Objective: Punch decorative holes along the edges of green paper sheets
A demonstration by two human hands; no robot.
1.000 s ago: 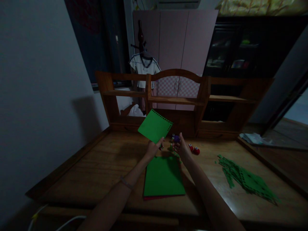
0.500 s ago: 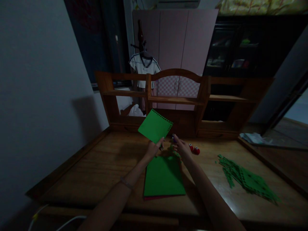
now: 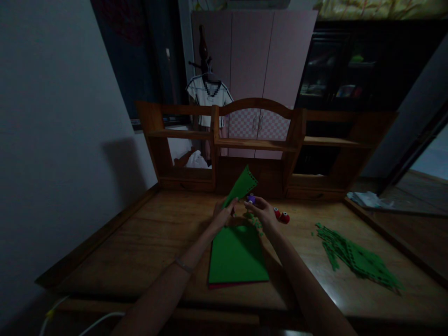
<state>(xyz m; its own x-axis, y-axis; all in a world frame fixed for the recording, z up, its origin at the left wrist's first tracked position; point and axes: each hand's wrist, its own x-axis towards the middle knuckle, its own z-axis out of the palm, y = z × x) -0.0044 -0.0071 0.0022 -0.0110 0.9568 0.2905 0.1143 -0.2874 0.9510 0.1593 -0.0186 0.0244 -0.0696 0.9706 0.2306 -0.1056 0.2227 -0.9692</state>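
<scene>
Green sheet, likely light, creasable; left hand pinches lower end, best hold; right hand at purple figure, grasp indiscernible, toward desk's rear edge.

Open tabletop leftward, green sheet and shelves ahead of left hand

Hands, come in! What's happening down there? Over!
Left hand: holding green sheet. Right hand: at purple thing, grip unclear. Maybe in the way: green bits near green stack.
</scene>
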